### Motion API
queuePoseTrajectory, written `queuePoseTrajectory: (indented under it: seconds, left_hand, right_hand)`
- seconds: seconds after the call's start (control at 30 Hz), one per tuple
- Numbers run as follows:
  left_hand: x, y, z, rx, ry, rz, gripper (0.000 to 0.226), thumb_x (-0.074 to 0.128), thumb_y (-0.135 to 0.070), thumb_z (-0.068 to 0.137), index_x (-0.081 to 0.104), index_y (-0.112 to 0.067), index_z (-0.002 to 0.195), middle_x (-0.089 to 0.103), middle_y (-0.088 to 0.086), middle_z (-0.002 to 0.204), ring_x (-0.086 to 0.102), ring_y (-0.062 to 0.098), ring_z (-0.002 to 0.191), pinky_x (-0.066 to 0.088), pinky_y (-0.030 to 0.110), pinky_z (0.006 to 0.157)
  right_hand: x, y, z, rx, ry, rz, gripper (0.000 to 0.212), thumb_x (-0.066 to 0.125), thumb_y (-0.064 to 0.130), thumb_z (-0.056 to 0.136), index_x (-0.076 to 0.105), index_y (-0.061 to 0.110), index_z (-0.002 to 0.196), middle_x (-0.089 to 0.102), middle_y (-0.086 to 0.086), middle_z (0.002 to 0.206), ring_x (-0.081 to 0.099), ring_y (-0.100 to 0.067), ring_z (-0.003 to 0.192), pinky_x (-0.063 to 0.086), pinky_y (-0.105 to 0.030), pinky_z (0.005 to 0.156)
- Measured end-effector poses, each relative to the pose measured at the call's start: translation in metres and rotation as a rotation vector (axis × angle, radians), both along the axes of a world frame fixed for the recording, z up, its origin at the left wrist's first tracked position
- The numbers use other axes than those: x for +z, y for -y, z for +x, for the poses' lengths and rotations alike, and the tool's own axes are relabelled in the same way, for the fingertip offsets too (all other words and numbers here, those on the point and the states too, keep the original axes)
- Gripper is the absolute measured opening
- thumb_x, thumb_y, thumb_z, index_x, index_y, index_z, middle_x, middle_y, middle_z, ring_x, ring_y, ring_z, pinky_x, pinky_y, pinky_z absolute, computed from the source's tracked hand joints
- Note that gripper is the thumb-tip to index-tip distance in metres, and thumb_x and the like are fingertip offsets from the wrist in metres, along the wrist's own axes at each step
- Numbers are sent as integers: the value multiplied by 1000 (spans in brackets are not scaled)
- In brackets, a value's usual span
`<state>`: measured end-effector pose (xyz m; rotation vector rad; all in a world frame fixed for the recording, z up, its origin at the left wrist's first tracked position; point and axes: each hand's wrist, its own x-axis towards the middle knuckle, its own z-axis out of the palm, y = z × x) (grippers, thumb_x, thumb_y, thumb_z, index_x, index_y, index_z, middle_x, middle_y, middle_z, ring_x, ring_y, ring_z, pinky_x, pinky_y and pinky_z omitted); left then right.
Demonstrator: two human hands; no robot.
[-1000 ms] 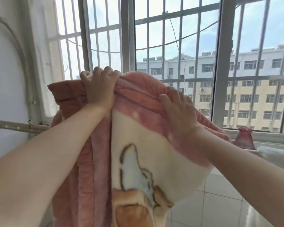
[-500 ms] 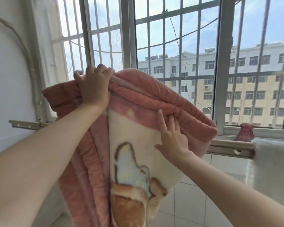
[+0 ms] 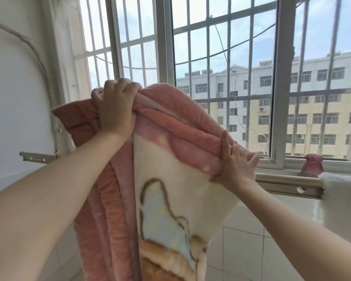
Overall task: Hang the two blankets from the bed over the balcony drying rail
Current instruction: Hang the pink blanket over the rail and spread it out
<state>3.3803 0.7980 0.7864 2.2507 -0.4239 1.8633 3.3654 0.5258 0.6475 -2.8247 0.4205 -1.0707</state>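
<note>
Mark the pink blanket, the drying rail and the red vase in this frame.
pink blanket (image 3: pixel 180 126), head view, on its folded pink top edge.
drying rail (image 3: pixel 282 184), head view, on the bare stretch to the right of the blanket.
red vase (image 3: pixel 311 167), head view, on its body.

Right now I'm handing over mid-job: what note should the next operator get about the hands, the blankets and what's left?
Left hand: grips the top fold of the pink cartoon-print blanket, held high.
Right hand: fingers spread flat against the lower right end of that fold.
Drying rail: runs below the window. The pink blanket hides its middle, so I cannot tell whether the blanket rests on it.
Done: a white fluffy blanket appears to hang over the rail at far right.
Left: settle the pink blanket over the rail, spread it, let go.
</note>
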Motion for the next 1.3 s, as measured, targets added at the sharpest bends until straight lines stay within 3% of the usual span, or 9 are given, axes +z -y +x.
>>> queuePoseTrajectory:
  seconds: [0.13,0.2,0.3,0.43,0.6,0.7,0.93,1.13,1.3]
  left_hand:
    - [3,1,-3,-19,0,51,48,47,4,72,58,-25,109,55,-3,111,46,25,109,27,47,93]
    - [2,-3,-2,6,11,75,45,47,2,76,58,-26,110,55,-5,111,48,22,108,27,48,95]
    - [1,-13,2,31,32,74,38,45,-4,83,58,-26,111,56,-5,112,48,21,108,24,46,97]
    - [4,-25,11,50,87,54,28,47,-11,89,58,-25,111,56,-2,113,48,21,107,24,47,99]
    - [7,-17,16,33,113,52,24,48,-13,89,59,-25,107,57,0,112,48,23,108,24,52,100]
    - [7,-5,23,23,99,76,25,47,-11,91,60,-23,108,56,1,116,45,23,109,21,52,101]
    - [30,15,60,24,74,16,33,39,-11,83,59,-20,108,54,4,117,45,26,110,20,54,102]
    - [19,56,118,-38,10,49,36,32,-18,86,63,-20,104,58,5,111,52,28,104,20,56,101]
    - [-5,91,158,-83,-72,124,42,31,-14,81,66,-17,103,60,7,109,54,30,103,19,61,102]
  right_hand:
    - [-2,2,5,15,38,-85,85,63,45,75,16,31,144,65,-1,115,60,-25,107,40,-40,88]
    - [6,2,1,48,78,-133,36,54,28,79,54,32,116,70,4,104,64,-24,98,42,-35,83]
    - [17,2,-9,93,214,-144,17,60,12,72,66,19,86,66,-7,94,61,-33,92,43,-43,86]
    - [46,20,-12,122,334,-28,26,67,13,70,58,14,94,51,-17,114,50,-37,109,32,-64,94]
    - [67,44,-17,-21,50,184,55,58,39,80,35,15,125,59,-10,102,59,-32,94,42,-37,68]
    - [79,47,-19,16,286,137,27,54,18,81,45,12,106,60,-13,96,56,-32,92,37,-34,65]
    - [158,63,6,-52,763,-172,27,38,1,92,45,5,117,45,-21,125,45,-37,111,47,-49,72]
    - [114,111,66,-19,320,-302,12,53,9,87,60,8,96,44,-13,112,36,-31,111,45,-44,70]
    - [60,127,104,88,-188,-203,36,37,40,97,67,22,105,46,-2,122,42,-25,115,44,-39,85]
